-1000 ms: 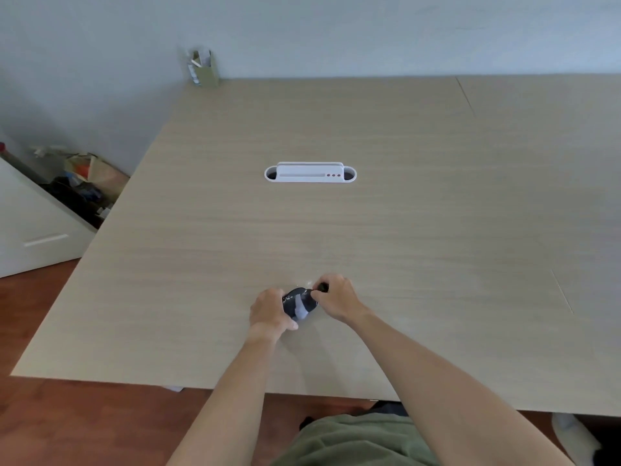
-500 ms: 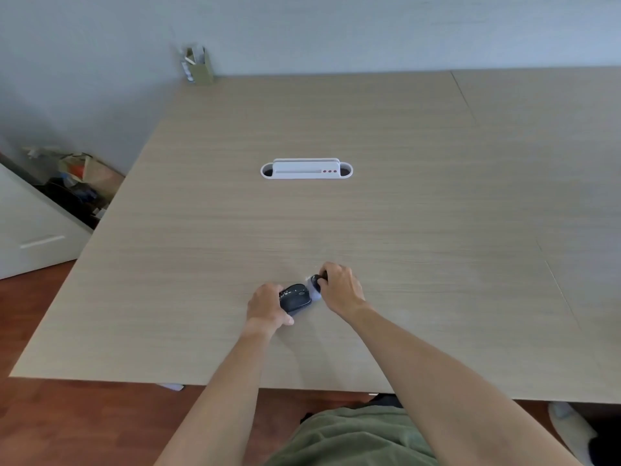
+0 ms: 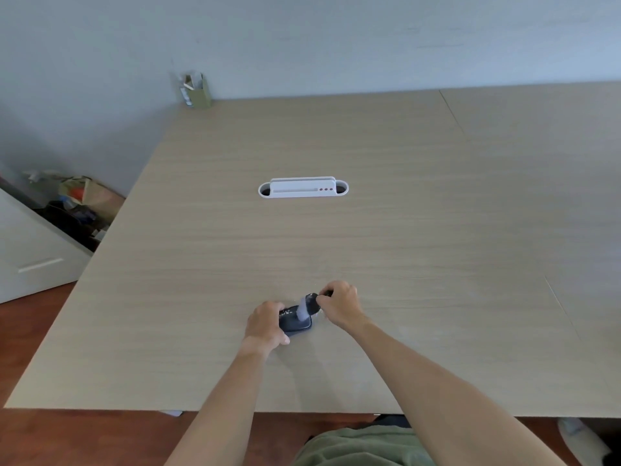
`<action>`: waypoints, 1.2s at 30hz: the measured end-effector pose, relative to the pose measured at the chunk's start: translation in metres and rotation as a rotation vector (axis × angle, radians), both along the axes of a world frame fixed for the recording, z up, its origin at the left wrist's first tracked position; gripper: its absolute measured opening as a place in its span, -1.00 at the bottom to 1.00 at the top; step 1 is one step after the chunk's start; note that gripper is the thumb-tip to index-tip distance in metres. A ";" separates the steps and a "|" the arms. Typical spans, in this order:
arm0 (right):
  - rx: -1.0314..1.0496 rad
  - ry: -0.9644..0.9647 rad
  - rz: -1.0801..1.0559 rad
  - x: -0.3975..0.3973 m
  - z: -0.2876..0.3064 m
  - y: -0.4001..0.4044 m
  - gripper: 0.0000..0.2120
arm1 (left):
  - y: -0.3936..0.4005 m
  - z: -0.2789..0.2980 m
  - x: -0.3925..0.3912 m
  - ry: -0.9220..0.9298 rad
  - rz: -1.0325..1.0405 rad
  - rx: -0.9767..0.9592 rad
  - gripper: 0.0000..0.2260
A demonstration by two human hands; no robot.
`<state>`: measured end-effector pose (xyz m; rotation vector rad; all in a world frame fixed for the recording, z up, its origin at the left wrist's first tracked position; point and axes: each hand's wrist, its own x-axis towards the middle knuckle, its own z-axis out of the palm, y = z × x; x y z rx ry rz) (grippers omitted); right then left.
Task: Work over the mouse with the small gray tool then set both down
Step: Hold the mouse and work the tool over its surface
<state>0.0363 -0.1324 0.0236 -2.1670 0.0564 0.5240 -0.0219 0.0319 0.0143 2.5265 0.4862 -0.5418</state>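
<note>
Item: right hand (image 3: 340, 302) – pinched shut on small gray tool (image 3: 303, 308); dark handle end in the fingers, pale blurred working end lying across the mouse top.
Item: left hand (image 3: 265, 322) – wrapped round left flank of mouse (image 3: 297, 319), fingers closed on it, bracing it on/just above the table (image 3: 437, 230) (contact w/ surface not clear).
Item: mouse – dark, near front-centre of table, between both hands.
Item: white cable tray (image 3: 303, 189) – mid-table, well apart. Olive pen cup (image 3: 196, 90) – far corner by wall.

Risk (est.): tool tip may skid off the curved shell if pressed too hard; the light left grip might let the mouse twist.

Chg vs 0.5 s ago: the tool was then off the mouse's right end; now it's over the top. Mouse now angled more toward the right hand. Both hands in approx. the same spot.
</note>
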 end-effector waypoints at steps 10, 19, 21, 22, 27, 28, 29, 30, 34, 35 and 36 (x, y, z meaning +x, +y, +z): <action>-0.188 -0.064 0.039 -0.010 0.005 0.004 -0.80 | 0.003 -0.003 0.002 0.016 -0.072 0.013 -0.35; -0.179 0.007 0.098 -0.012 0.004 0.005 -0.81 | 0.006 -0.004 0.004 0.018 -0.117 0.047 -0.33; -0.191 -0.040 0.058 -0.012 0.004 0.003 -0.80 | 0.007 -0.005 0.005 0.019 -0.120 0.050 -0.32; -0.152 -0.053 0.038 -0.011 0.005 0.003 -0.80 | 0.007 -0.005 0.005 0.018 -0.123 0.051 -0.32; -0.028 0.060 0.161 -0.013 0.004 0.008 -0.83 | 0.007 -0.006 0.008 -0.002 -0.133 0.028 -0.37; -0.051 0.060 0.161 -0.014 0.001 0.007 -0.82 | 0.008 -0.007 0.008 -0.003 -0.133 0.028 -0.37; -0.087 0.040 0.146 -0.014 -0.001 0.005 -0.81 | 0.008 -0.008 0.007 -0.004 -0.135 0.032 -0.37; -0.134 0.008 0.128 -0.015 -0.002 0.003 -0.80 | 0.008 -0.009 0.007 -0.005 -0.139 0.041 -0.37; -0.125 -0.076 0.058 -0.013 -0.002 0.002 -0.82 | 0.008 -0.011 0.007 -0.007 -0.162 0.056 -0.36; -0.079 -0.065 0.055 -0.013 -0.001 0.004 -0.82 | 0.008 -0.011 0.007 -0.012 -0.170 0.057 -0.37; -0.040 -0.043 0.069 -0.012 -0.001 0.006 -0.82 | 0.008 -0.011 0.008 -0.020 -0.174 0.051 -0.37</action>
